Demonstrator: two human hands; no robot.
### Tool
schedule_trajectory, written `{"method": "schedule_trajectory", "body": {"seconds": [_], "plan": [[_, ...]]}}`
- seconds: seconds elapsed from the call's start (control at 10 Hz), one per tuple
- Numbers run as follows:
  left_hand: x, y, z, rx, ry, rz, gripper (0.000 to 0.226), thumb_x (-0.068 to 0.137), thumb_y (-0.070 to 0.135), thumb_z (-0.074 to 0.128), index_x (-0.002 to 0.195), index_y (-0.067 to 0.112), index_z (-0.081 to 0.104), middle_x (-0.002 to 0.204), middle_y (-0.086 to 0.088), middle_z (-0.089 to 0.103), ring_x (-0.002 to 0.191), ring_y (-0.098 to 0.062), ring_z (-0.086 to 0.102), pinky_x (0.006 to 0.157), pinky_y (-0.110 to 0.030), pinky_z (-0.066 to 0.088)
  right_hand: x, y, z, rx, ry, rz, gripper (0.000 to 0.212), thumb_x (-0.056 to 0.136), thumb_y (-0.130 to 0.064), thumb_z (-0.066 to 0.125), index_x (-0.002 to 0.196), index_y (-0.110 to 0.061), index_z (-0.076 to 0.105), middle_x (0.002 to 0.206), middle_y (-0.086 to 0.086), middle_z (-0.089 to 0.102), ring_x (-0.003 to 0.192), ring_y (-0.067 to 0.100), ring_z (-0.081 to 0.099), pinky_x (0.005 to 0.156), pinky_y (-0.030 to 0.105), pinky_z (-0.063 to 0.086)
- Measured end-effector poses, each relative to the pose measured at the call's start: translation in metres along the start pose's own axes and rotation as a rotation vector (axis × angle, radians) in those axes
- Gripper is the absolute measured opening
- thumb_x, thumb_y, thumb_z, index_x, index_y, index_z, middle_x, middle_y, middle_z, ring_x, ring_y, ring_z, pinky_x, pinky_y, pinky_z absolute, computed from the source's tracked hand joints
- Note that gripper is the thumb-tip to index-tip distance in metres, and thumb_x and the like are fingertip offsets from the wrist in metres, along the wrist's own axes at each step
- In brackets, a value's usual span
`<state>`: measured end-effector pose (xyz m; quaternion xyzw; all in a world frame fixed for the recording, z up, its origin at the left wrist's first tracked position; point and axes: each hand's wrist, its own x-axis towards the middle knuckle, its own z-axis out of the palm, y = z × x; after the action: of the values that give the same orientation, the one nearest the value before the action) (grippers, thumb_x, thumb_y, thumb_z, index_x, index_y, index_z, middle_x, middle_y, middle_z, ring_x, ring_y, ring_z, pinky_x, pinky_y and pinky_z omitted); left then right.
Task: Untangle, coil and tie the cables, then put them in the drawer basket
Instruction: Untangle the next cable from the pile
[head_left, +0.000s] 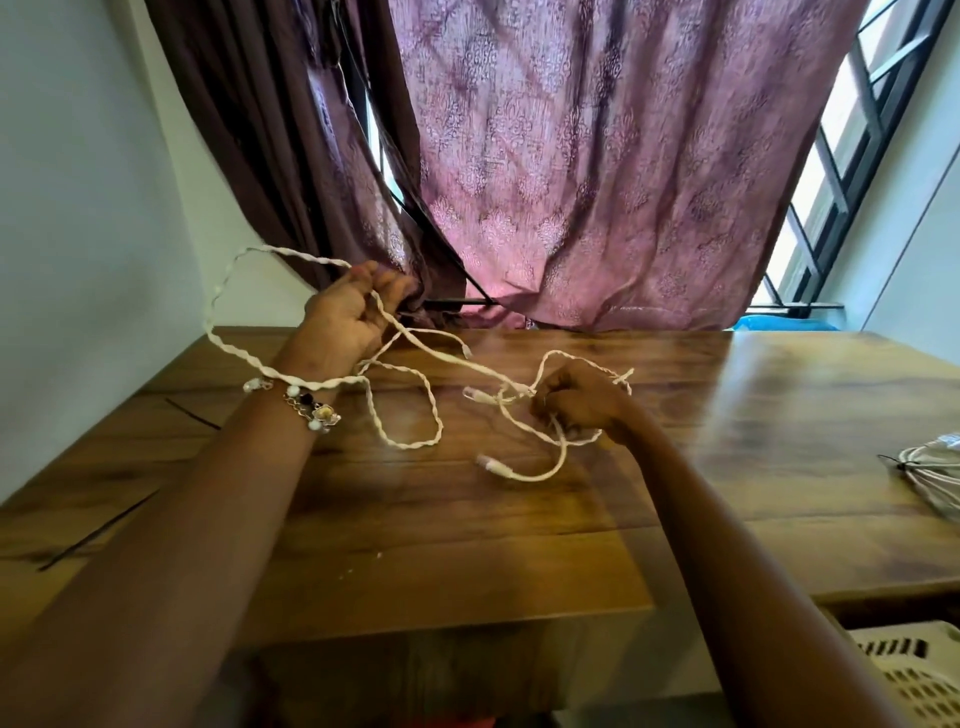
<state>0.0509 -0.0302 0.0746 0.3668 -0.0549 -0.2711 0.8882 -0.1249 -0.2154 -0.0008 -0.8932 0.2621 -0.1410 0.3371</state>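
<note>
A tangle of white cables (415, 405) hangs between my two hands over the wooden table (519, 519). My left hand (348, 312) is raised and grips a twisted pair of strands that loops out to the left and back across my wrist. My right hand (582, 400) is lower, near the table, and pinches a knotted bunch of the cables. Two white plug ends (493, 465) dangle below it. A cream drawer basket (914, 670) shows at the bottom right corner.
A coiled, tied grey cable (930, 467) lies at the table's right edge. Thin black ties (98, 530) lie on the table at the left. A pink curtain (597, 182) hangs behind the table, a white wall stands to the left.
</note>
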Motion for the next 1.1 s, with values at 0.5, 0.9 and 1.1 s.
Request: {"method": "schedule_trajectory", "body": {"seconds": [0.5,0.9,1.1], "plan": [[0.026,-0.008,-0.038,1.144,0.148,0.2,0.031,0.091,0.005,0.053,0.121,0.004,0.06,0.124,-0.02,0.059,0.119,-0.035,0.052,0.096,-0.032,0.04,0.011,0.002,-0.001,-0.688,0.334,-0.005,0.042,0.08,-0.027,0.074,0.121,-0.022,0.065,0.118,0.009,0.064,0.11,0.029,0.06,0.087,0.035,0.05],[0.023,-0.016,-0.031,0.574,0.15,-0.025,0.03,0.099,0.007,0.027,0.072,0.012,0.039,0.053,-0.004,0.049,0.03,-0.011,0.035,0.035,-0.008,0.017,0.008,-0.029,0.017,0.004,0.206,-0.354,0.009,0.083,-0.004,0.069,0.09,0.001,0.073,0.078,0.013,0.072,0.06,0.013,0.062,0.059,0.027,0.054],[0.017,-0.023,-0.035,0.791,-0.018,-0.051,0.027,0.102,0.024,0.039,0.081,0.013,0.052,0.041,0.005,0.06,0.024,-0.003,0.036,0.03,-0.008,0.022,0.019,-0.035,-0.016,0.181,0.632,-0.445,0.011,0.089,-0.026,0.065,0.08,-0.023,0.072,0.051,0.005,0.058,0.045,0.01,0.047,0.049,0.024,0.036]]}}
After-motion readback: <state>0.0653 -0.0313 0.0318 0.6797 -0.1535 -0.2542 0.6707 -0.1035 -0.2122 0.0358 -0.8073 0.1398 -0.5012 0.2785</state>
